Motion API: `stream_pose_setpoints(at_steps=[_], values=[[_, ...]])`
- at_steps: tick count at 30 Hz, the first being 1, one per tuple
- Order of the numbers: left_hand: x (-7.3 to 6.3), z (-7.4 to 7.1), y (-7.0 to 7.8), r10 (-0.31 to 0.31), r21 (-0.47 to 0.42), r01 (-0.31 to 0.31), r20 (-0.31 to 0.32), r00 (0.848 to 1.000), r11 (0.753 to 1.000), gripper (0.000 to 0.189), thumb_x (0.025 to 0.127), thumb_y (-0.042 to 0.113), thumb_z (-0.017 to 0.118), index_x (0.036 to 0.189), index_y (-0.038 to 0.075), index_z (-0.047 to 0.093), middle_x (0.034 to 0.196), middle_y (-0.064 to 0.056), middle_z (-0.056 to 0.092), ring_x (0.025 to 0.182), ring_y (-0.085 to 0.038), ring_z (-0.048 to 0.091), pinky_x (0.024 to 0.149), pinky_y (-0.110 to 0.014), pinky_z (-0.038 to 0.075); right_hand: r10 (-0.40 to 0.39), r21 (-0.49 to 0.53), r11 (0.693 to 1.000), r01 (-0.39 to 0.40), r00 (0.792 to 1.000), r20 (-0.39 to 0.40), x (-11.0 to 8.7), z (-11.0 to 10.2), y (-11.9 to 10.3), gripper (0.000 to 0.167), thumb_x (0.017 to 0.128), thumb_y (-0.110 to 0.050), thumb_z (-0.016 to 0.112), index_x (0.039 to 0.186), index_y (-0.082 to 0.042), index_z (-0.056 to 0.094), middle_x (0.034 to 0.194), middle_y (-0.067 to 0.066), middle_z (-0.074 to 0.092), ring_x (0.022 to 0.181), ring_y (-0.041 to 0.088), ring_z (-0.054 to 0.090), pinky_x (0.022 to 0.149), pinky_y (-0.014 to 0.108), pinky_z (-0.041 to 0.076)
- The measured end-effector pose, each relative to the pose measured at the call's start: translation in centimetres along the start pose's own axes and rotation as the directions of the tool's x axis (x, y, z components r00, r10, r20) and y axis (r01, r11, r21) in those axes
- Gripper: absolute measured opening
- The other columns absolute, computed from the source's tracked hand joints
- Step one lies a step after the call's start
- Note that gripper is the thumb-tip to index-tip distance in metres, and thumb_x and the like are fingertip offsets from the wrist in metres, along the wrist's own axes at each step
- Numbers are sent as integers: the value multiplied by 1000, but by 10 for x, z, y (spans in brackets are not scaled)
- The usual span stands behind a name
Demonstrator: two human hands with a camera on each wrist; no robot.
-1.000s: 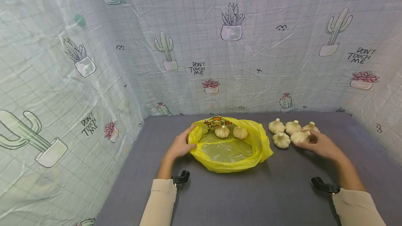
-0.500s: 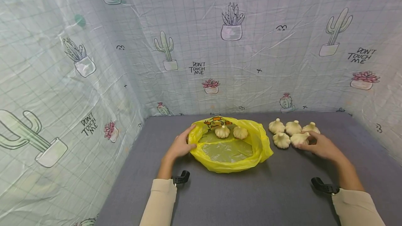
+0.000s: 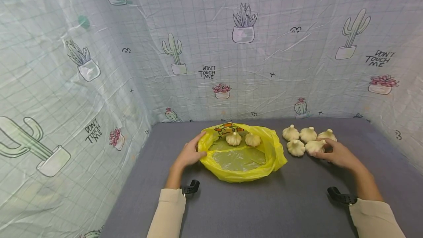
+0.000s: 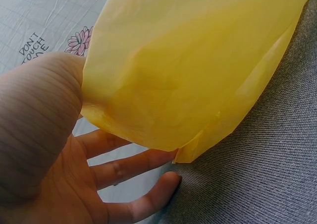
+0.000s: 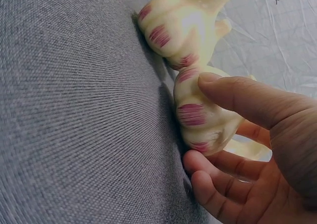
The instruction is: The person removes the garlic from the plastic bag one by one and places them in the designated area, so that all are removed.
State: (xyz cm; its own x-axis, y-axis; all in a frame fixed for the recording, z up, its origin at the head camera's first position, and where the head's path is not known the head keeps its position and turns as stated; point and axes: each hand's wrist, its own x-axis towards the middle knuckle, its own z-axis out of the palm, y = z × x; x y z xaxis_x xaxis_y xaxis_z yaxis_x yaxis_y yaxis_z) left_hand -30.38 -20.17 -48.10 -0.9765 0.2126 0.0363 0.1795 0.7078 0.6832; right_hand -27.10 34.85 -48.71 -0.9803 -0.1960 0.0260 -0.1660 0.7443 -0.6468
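Observation:
A yellow plastic bag (image 3: 242, 176) lies with its mouth spread wide on the grey surface, two garlic bulbs (image 3: 234, 139) inside toward the back. At its left side my left hand (image 3: 187, 154) holds the bag, thumb and index finger at the rim; in the left wrist view the other fingers (image 4: 133, 167) reach beneath the yellow plastic (image 4: 198, 65). To the right, my right hand (image 3: 342, 154) grips a garlic bulb (image 3: 315, 147) between thumb and fingers. Up close, this garlic bulb (image 5: 193, 112) has purple streaks and sits right at the cloth, against a neighbouring bulb (image 5: 173, 30).
Several other garlic bulbs (image 3: 308, 134) stand grouped around the gripped one, right of the bag. A cactus-print sheet (image 3: 211, 47) walls off the back and sides of the grey table surface (image 3: 264, 208). A black wrist device (image 3: 342, 196) sits on each forearm.

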Motion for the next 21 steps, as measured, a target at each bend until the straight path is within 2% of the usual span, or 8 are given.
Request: stream_pose_setpoints(at_steps=[6, 16, 21], values=[[-1, -1, 2, 0, 1, 0, 2, 1000, 1000, 86, 84, 19, 72, 160, 35, 35, 160, -7, 46, 128, -32, 56, 101, -51, 48, 3, -1, 1000, -3, 1000, 2, 0, 0, -3, 63, 95, -30, 71, 141, 6, 48, 94, 10, 69, 69, 9, 60, 61, 29, 48], [-3, -2, 3, 11, -9, -11, 4, 1000, 1000, 87, 84, 18, 72, 161, 33, 34, 159, -10, 47, 118, -26, 61, 96, -45, 51, 16, -22, 1000, -16, 1000, 10, -1, 0, -6, 65, 95, -33, 71, 139, 9, 47, 104, 20, 69, 73, 12, 62, 63, 29, 49], [-2, -2, 2, 10, -6, -10, 12, 1000, 1000, 87, 84, 17, 72, 161, 33, 34, 157, -10, 49, 107, -23, 62, 91, -42, 51, 8, -11, 1000, -8, 1000, 16, -1, 0, -5, 64, 95, -31, 71, 139, 8, 47, 103, 18, 69, 71, 13, 61, 62, 29, 49]])
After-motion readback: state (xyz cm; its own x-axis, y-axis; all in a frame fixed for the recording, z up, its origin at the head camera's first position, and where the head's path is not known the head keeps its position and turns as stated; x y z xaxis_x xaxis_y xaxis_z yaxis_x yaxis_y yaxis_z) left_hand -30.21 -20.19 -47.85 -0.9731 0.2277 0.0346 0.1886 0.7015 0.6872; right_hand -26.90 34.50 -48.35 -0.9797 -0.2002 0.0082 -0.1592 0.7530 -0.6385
